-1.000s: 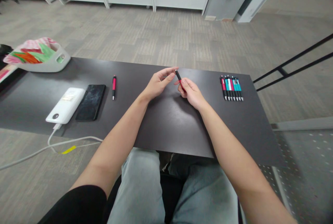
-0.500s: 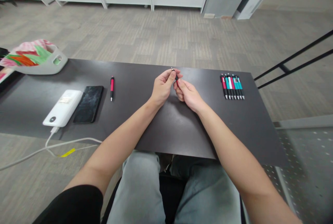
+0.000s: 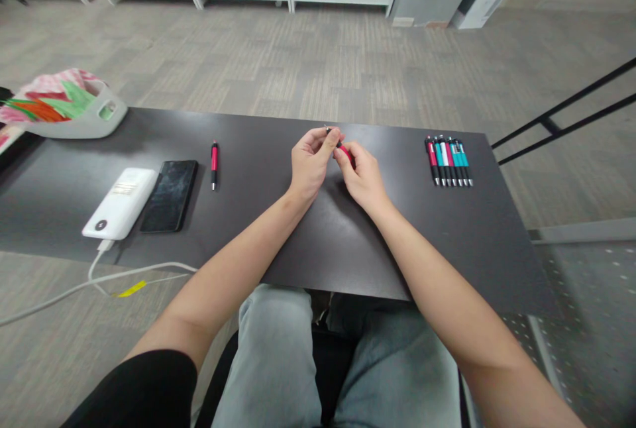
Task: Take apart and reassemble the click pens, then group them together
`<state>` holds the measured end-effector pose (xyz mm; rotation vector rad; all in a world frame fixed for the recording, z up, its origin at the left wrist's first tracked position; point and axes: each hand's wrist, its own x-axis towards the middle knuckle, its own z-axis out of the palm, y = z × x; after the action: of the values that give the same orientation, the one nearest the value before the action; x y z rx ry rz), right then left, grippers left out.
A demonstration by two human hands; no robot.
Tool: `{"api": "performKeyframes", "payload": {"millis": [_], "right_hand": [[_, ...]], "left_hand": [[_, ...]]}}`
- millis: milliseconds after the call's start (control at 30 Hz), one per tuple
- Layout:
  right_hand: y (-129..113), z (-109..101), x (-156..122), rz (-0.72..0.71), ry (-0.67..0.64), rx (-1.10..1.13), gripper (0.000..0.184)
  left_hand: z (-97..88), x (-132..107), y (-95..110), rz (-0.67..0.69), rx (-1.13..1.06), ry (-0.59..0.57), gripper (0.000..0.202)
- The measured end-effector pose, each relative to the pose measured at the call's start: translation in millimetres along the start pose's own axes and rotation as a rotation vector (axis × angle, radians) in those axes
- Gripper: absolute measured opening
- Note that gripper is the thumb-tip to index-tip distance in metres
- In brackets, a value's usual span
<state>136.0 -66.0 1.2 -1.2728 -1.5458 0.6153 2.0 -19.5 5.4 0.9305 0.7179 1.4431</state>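
Note:
Between both hands is a red and black pen (image 3: 345, 152), tilted, above the far half of the dark table (image 3: 338, 242). My left hand (image 3: 313, 156) is closed around its black end, with the tip poking out past the thumb. The fingers of my right hand (image 3: 362, 173) grip the red barrel; part of the pen is hidden by them. Another red and black pen (image 3: 214, 166) lies by itself to the left of my hands. At the right, a row of several pens (image 3: 448, 161) in red, teal and white lies side by side.
A black phone (image 3: 169, 196) leans against a white power bank (image 3: 120, 203) at the left, with a white cable (image 3: 144, 271) running off the front edge. A white basket (image 3: 106, 120) with colourful cloth stands at the far left. Black metal bars (image 3: 551, 124) rise beyond the right edge.
More of the red barrel now shows between my hands, as my right hand has shifted its grip along the pen. The whole view has tilted slightly.

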Motion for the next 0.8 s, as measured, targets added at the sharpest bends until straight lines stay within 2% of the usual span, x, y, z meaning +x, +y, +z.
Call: {"api": "performKeyframes", "payload": {"millis": [100, 233, 333, 467, 600, 800], "right_hand": [[4.1, 0.2, 0.9, 0.007, -0.036, 0.054, 0.067], [8.6, 0.1, 0.7, 0.038, -0.018, 0.112, 0.052], [10.5, 0.1, 0.1, 0.056, -0.001, 0.101, 0.050], [9.4, -1.2, 0.8, 0.038, -0.050, 0.120, 0.056], [4.7, -3.4, 1.6, 0.089, -0.033, 0.158, 0.046], [3.1, -6.1, 3.6, 0.074, -0.034, 0.092, 0.057]], "left_hand": [[-3.0, 4.8, 3.9, -0.013, 0.022, -0.011, 0.037], [-6.0, 7.7, 6.6, 0.036, 0.039, -0.049, 0.042], [-6.8, 8.7, 7.5, 0.053, 0.064, -0.057, 0.046], [-9.0, 11.7, 7.4, 0.038, 0.123, -0.035, 0.049], [-11.2, 13.1, 6.8, 0.054, 0.111, -0.039, 0.047], [-7.1, 9.5, 11.4, -0.023, 0.111, -0.054, 0.038]]}}
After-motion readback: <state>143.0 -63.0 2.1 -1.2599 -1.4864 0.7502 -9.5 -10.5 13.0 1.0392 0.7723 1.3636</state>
